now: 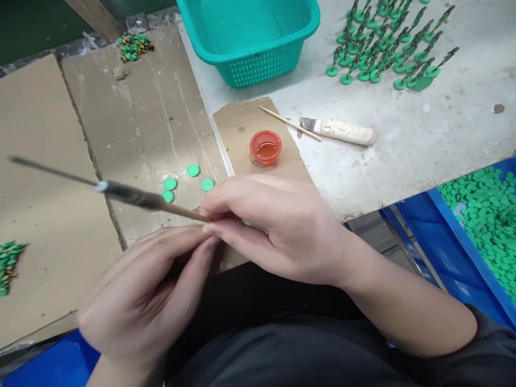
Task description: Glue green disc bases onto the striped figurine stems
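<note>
My right hand [278, 226] is closed in a pinch on a thin wooden stick [187, 212]. The stick has a dark wrapped section and a thin dark rod pointing to the upper left. Thumb and index finger of my left hand [149, 285] press together right beside the right fingertips; whatever they hold is hidden. Several green discs [170, 184] lie on the cardboard just beyond my hands, one with small holes. Past my right knuckles stands a small red cup [265, 148] with orange-looking liquid in it.
A teal basket [258, 67] sits at the back. Right of it, several dark twisted stems rise from green disc bases [375, 76]. A wrapped-handle scraper [342, 131] and pointed wooden stick [290, 124] lie nearby. A blue bin [455, 231] holds green discs at right. Small green-yellow pieces [135, 47] are piled left.
</note>
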`<state>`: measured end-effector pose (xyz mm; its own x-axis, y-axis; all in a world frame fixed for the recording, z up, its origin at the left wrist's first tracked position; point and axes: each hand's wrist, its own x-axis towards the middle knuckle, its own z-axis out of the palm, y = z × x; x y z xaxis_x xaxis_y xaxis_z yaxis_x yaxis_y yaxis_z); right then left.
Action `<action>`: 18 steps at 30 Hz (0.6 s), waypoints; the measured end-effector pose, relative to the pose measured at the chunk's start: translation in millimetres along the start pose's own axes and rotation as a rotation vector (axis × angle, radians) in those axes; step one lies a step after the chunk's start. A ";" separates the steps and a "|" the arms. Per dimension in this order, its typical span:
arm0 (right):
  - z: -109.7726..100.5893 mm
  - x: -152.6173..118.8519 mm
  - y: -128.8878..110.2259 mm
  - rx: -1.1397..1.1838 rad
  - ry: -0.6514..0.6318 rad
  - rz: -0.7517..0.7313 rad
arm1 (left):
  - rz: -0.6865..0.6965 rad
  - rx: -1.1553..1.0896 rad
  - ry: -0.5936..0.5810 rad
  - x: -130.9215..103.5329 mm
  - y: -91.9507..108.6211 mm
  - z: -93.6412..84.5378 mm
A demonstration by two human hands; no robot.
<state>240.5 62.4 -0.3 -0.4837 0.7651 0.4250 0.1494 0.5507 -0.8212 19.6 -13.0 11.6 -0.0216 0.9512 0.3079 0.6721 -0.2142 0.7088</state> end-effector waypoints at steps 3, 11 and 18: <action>0.5 1.2 0.1 0.000 -0.010 -0.022 | -0.022 0.012 0.006 -0.5 3.0 0.0; 1.7 0.2 4.2 -0.007 0.128 -0.193 | 0.079 -0.003 -0.004 3.1 -3.9 0.6; -2.0 -5.9 -0.5 -0.025 0.145 -0.187 | 0.169 0.002 -0.007 5.2 -13.6 0.5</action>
<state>244.9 58.3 -1.7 -0.3763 0.6879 0.6207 0.0913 0.6942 -0.7139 10.7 -5.0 3.2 0.0967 0.9033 0.4179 0.6673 -0.3704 0.6462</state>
